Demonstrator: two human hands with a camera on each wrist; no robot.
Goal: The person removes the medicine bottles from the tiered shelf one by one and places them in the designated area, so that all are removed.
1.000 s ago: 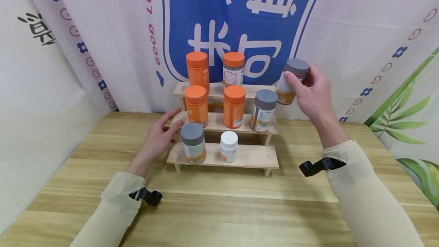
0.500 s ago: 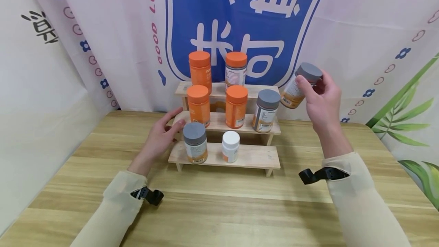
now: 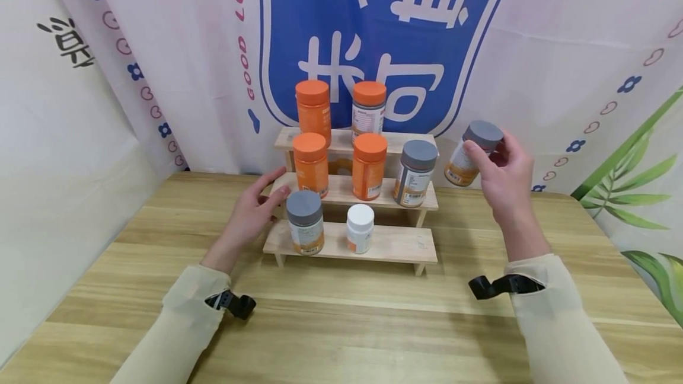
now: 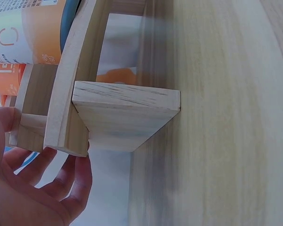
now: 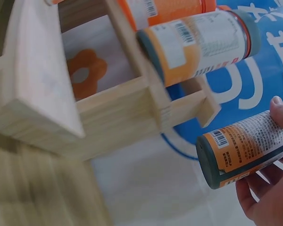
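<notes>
My right hand (image 3: 507,179) grips a grey-lidded jar (image 3: 472,156) in the air, right of the wooden tiered stand (image 3: 400,245). The jar tilts, its lid leaning right; in the right wrist view the jar's dark base (image 5: 208,162) points left. My left hand (image 3: 249,215) touches the stand's left end with loosely bent fingers; in the left wrist view its fingertips (image 4: 83,165) meet the board's end. Another grey-lidded jar (image 3: 416,173) stands at the right of the middle tier, beside two orange jars (image 3: 369,168) (image 3: 311,165).
Two orange-lidded jars (image 3: 313,111) (image 3: 368,111) stand on the top tier. The bottom tier bears a grey-lidded jar (image 3: 305,224) and a small white bottle (image 3: 360,230). A printed curtain (image 3: 213,76) hangs behind the wooden table (image 3: 341,325).
My right hand has carried the grey-lidded jar right and down, away from the top tier's right end, and the jar has tilted. My left hand stays at the stand's left end.
</notes>
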